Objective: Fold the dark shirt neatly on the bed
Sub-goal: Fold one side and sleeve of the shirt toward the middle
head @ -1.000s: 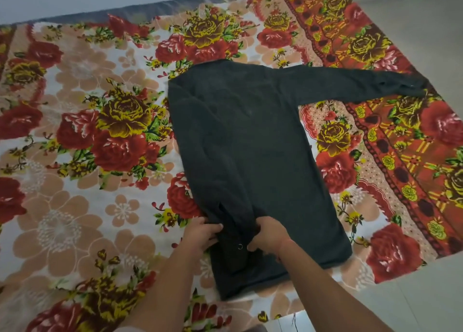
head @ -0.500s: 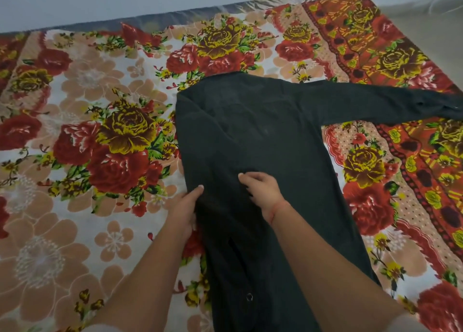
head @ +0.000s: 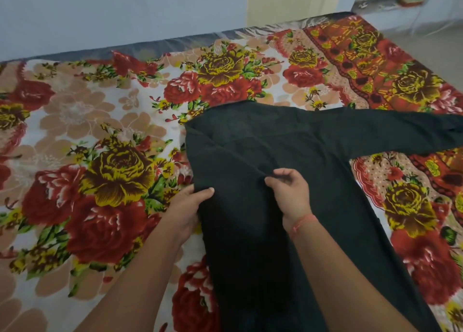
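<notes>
The dark shirt (head: 288, 141) lies flat on the bed (head: 75, 136), collar end away from me. Its left side and sleeve are folded in over the body; the other sleeve (head: 406, 131) stretches out to the right edge of the view. My left hand (head: 186, 209) grips the shirt's folded left edge, thumb on top. My right hand (head: 290, 191) pinches the fabric of the folded sleeve near the middle of the shirt. The hem is hidden under my forearms.
The bed carries a floral sheet with red and yellow roses. A pale blue wall (head: 112, 13) runs along the far side. Bare floor (head: 441, 38) shows at the far right, beyond the bed's right edge.
Both hands have moved up the folded sleeve from near the hem toward mid-shirt. They lay flat on the cloth before and now grip it. The camera has moved closer and tilted up.
</notes>
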